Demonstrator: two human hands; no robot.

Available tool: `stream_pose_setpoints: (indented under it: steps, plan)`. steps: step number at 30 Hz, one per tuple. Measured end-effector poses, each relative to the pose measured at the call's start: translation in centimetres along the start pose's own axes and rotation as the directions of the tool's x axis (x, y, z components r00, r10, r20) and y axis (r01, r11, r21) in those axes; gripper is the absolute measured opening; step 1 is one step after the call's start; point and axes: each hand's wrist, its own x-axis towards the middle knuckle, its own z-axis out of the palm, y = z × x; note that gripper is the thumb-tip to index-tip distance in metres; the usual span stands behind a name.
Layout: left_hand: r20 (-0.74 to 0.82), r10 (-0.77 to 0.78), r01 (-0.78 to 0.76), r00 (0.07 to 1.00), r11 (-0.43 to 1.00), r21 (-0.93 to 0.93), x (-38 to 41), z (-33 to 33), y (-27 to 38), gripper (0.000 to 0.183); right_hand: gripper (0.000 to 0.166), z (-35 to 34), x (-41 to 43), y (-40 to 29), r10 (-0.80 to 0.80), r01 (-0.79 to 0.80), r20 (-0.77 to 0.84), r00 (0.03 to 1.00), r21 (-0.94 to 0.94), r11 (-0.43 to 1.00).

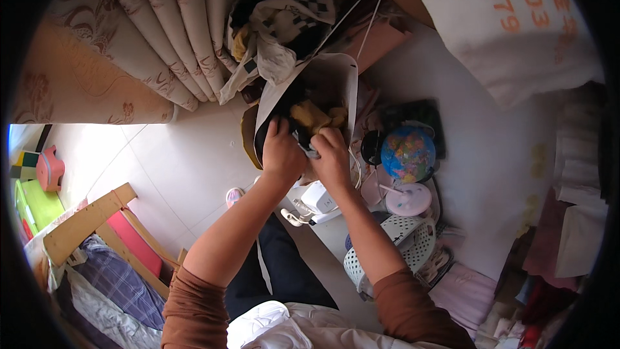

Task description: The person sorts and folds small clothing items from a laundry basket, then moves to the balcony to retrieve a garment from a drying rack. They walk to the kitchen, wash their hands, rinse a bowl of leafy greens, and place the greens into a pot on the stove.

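In front of me a white bag (346, 65) with cord handles gapes open, holding dark cloth (295, 89) and a mustard-yellow cloth (310, 115). Both my hands are at its near side. My left hand (284, 151) grips the dark cloth, its fingertips partly hidden. Beside it my right hand (332, 155) pinches a piece of grey cloth (305, 144) that stretches between the two hands. The yellow cloth lies just beyond my right knuckles.
Behind the bag is a heap of checkered clothing (290, 24). Patterned curtains (184, 24) hang at left. A globe (408, 154), a pink round base (408, 198) and a perforated basket (419, 242) stand right. A wooden frame (89, 223) is at lower left.
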Motion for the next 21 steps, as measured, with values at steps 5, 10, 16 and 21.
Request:
stream_pose_setpoints:
  steps: [5, 10, 16, 21]
  plan:
    - [-0.025, -0.004, 0.003, 1.0, 1.0, -0.029, -0.5, 1.1, -0.8, 0.036, 0.028, 0.0, -0.7, -1.0, -0.04, 0.042, 0.046, 0.998, -0.037, 0.998]
    - [-0.187, -0.025, -0.009, 0.982, 0.984, -0.177, -1.0, 0.4, -0.7, 0.04, 0.028, -0.1, -1.0, -1.5, -0.039, 0.043, 0.065, 0.997, -0.053, 0.998]
    - [-0.203, -0.004, -0.02, 0.979, 0.993, -0.115, -1.1, 0.6, -1.2, 0.047, 0.031, 0.0, -1.0, -2.1, -0.001, 0.004, 0.065, 0.998, -0.046, 0.999]
    - [-0.182, 0.059, -0.055, 0.982, 0.998, 0.032, -1.1, 0.8, -1.2, 0.034, 0.033, 0.3, -0.8, -2.3, 0.13, -0.121, 0.083, 0.988, -0.105, 0.987]
